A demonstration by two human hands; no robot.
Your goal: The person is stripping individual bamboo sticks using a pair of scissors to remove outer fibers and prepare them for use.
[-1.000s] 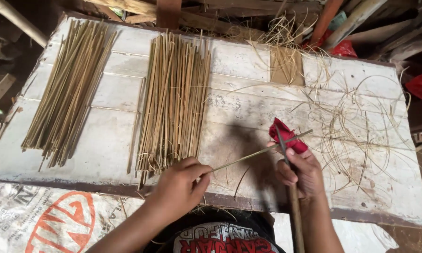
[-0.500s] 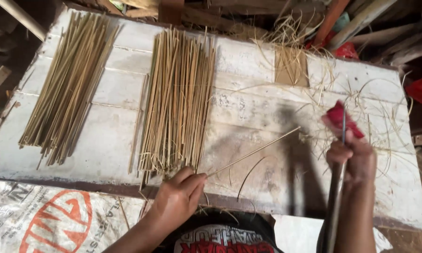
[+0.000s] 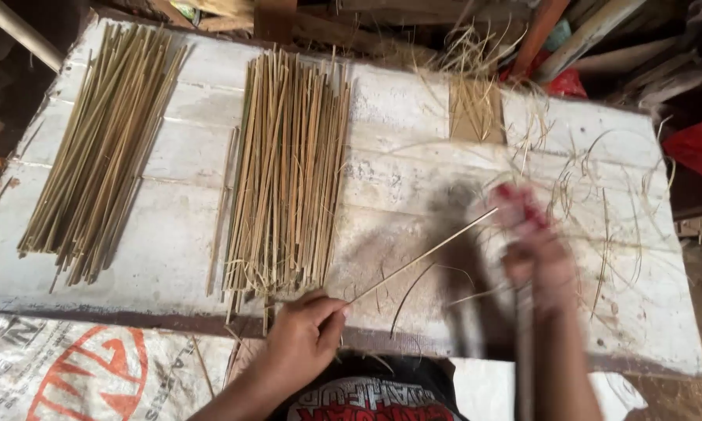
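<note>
Head view, looking down. Left hand [image 3: 304, 339] at the near edge of the table [image 3: 413, 164], fingers curled shut, pinching the near end of a thin bamboo sliver [image 3: 421, 256] between thumb and fingertips. Sliver slanting up and to the right across the white boards, far end reaching the right hand [image 3: 534, 253]. Right hand badly blurred, raised over the table's right half; seemingly wrapped around a tool with a red handle [image 3: 520, 204], though how tightly cannot be told through the blur. Something long and dark hanging below that hand, too smeared to make out.

Just beyond the left hand, a bundle of split bamboo strips [image 3: 288, 171], laid lengthwise from near edge to far edge, near ends ragged and almost touching the knuckles. Further left, well apart, a second bundle of strips [image 3: 101, 152], fanned slightly and tilted. Across the right half of the table, loose curled shavings [image 3: 608, 195], thin and pale. Near the far edge, a small brown board [image 3: 475, 113] with shavings over it. Below the table on the left, a printed white sack [image 3: 70, 374]. Past the far edge, stacked timber and red scraps, dim and hard to read.
</note>
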